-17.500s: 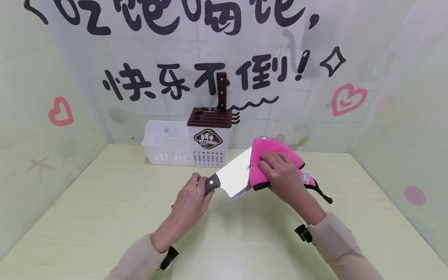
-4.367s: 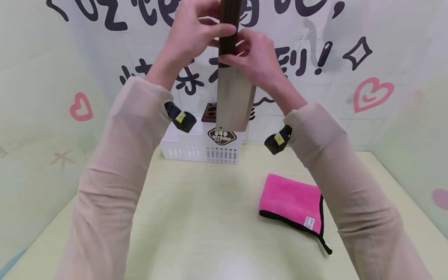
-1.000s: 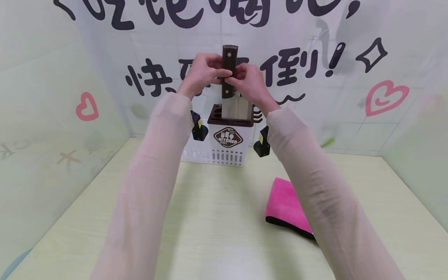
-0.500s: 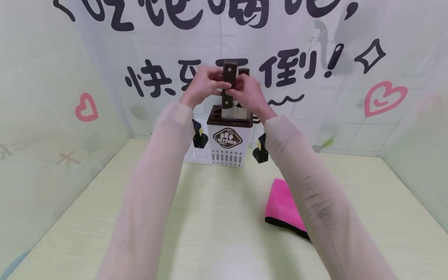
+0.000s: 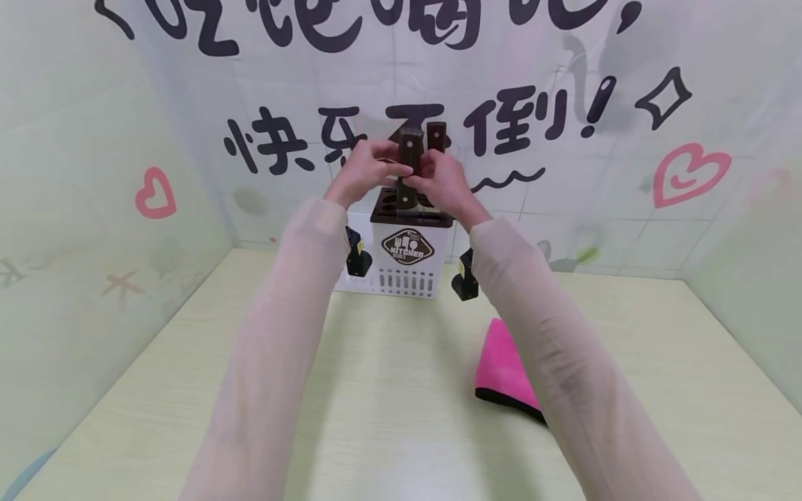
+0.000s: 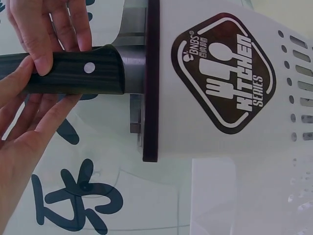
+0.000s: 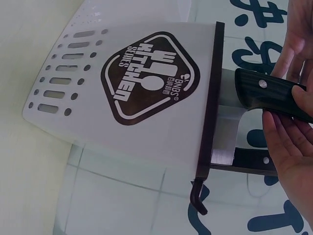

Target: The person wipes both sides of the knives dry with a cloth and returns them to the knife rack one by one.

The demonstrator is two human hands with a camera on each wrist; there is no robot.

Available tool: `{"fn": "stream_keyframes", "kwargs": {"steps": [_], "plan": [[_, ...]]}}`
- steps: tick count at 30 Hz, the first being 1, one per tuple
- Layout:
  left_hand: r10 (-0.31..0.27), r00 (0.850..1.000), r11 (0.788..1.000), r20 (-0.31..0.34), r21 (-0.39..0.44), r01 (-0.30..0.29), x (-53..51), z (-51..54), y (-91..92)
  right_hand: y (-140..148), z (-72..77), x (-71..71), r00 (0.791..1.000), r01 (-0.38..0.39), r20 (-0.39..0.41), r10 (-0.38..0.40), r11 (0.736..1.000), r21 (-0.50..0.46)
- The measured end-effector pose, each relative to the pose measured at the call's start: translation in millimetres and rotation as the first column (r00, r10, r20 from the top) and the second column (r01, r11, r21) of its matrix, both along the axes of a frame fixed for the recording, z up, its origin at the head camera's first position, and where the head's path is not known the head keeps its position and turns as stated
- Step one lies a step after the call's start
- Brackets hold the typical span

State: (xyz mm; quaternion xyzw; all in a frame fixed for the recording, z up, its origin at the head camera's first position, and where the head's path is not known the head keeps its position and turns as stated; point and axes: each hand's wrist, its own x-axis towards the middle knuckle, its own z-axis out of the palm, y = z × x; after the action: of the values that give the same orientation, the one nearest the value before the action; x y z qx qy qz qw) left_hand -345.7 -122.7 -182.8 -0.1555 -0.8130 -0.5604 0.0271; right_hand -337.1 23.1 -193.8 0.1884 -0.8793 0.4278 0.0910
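A cleaver point(image 5: 409, 147) stands upright at the back, most of its blade sunk in the slotted brown top of a white knife holder point(image 5: 407, 284). My left hand point(image 5: 366, 172) pinches the dark riveted handle from the left. From the other side, my right hand point(image 5: 446, 182) grips the same handle. Only a short strip of blade point(image 6: 134, 68) shows above the top in the left wrist view. Behind the right hand rises a second knife's handle point(image 5: 436, 134), which also appears in the right wrist view as a dark handle point(image 7: 254, 159) beside the cleaver.
A pink cloth point(image 5: 504, 365) with black edging lies on the table point(image 5: 388, 417), partly hidden by the right sleeve. Left of the holder, a white perforated basket section point(image 5: 356, 280) shows behind the left arm. A brown hook point(image 7: 197, 198) juts from the holder's side. Lettered walls enclose the table.
Much earlier, my right hand pressed the pink cloth on the cleaver's blade; the cloth now lies on the table. Over the last second, both hands have lowered the cleaver deeper into the holder.
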Motion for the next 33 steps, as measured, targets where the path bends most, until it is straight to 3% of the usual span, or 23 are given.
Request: {"fn": "stream_keyframes", "kwargs": {"steps": [15,33], "plan": [[-0.03,0.999,0.999,0.03,0.041,0.028,-0.5,-11.8,-1.6,0.2,-12.7,-3.6,1.0,-0.01,0.007,0.01,1.0,0.008],[-0.014,1.0,1.0,0.002,0.023,0.014,-6.0,-22.0,0.1,4.3,-17.3,-5.4,0.999,-0.032,0.011,0.032,0.999,-0.031]]}}
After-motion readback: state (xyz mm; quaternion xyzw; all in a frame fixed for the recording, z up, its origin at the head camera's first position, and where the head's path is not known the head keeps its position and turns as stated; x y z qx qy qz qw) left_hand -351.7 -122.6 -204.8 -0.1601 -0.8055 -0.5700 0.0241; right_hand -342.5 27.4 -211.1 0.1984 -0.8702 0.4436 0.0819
